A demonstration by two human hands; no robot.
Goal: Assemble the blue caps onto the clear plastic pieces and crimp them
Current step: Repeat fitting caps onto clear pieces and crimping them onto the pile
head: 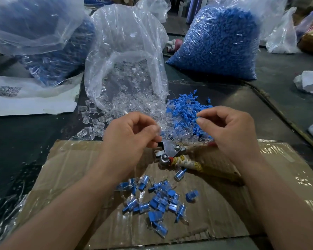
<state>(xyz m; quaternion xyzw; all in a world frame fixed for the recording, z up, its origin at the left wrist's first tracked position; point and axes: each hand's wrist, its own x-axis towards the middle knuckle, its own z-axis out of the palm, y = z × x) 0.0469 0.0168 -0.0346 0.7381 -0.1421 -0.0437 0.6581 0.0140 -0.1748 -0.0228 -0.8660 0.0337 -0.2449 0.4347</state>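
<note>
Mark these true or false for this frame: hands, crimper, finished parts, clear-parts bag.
1. The right hand pinches a blue cap between its fingers. True.
2. The left hand holds the crimping tool up off the work surface. False: the tool lies on the cardboard, and the left hand pinches a clear piece.
3. A loose pile of assembled pieces lies on the cardboard, nearer the person than the tool. True.
4. The bag of clear pieces is tied shut. False: its mouth is open and clear pieces have spilled out onto the table.
</note>
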